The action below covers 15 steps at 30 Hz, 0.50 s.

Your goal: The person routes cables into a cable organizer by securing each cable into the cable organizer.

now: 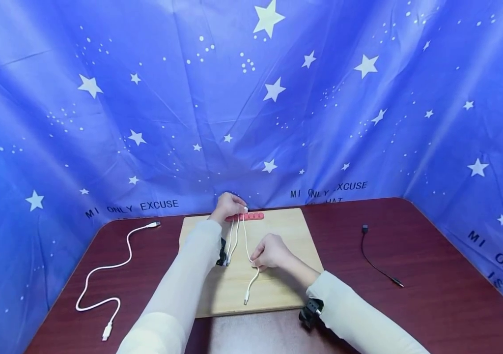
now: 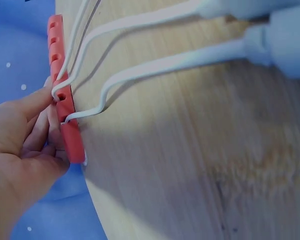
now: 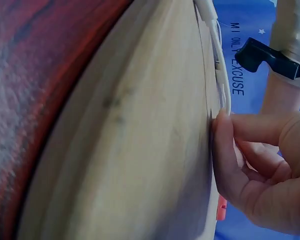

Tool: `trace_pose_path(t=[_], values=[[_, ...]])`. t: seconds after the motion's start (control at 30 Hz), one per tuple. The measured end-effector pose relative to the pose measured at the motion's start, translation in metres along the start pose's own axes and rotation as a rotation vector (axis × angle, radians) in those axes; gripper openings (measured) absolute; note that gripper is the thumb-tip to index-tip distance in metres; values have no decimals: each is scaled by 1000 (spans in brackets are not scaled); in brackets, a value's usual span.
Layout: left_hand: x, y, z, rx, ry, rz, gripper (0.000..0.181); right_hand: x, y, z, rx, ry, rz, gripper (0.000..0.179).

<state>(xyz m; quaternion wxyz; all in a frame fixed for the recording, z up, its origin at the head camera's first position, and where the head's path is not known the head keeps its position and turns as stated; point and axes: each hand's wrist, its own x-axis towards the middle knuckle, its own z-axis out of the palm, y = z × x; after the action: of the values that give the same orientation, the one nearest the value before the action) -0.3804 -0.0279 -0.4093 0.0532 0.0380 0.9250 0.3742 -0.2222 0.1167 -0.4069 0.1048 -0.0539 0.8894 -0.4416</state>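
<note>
A red cable holder with a row of slots lies along the far edge of a wooden board. White cables run through several of its slots toward the near side. At the holder, my left hand pinches the far end of a white charging cable, by its white plug. In the left wrist view the left fingers are partly hidden behind the red holder. My right hand pinches the same cable lower down, over the board, and its near plug hangs toward the front.
A loose white USB cable lies curved on the dark red table to the left. On the right lies a short black cable. A blue star-patterned curtain closes off the back and sides.
</note>
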Motion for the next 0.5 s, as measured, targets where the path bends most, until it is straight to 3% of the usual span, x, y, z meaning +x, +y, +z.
trace_pose_path(t=[0.23, 0.5], values=[[-3, -1, -4, -53, -44, -7, 23, -8, 3, 0, 37, 31, 57, 10], [-12, -2, -5, -125, -13, 17, 31, -14, 10, 0, 54, 86, 27, 8]])
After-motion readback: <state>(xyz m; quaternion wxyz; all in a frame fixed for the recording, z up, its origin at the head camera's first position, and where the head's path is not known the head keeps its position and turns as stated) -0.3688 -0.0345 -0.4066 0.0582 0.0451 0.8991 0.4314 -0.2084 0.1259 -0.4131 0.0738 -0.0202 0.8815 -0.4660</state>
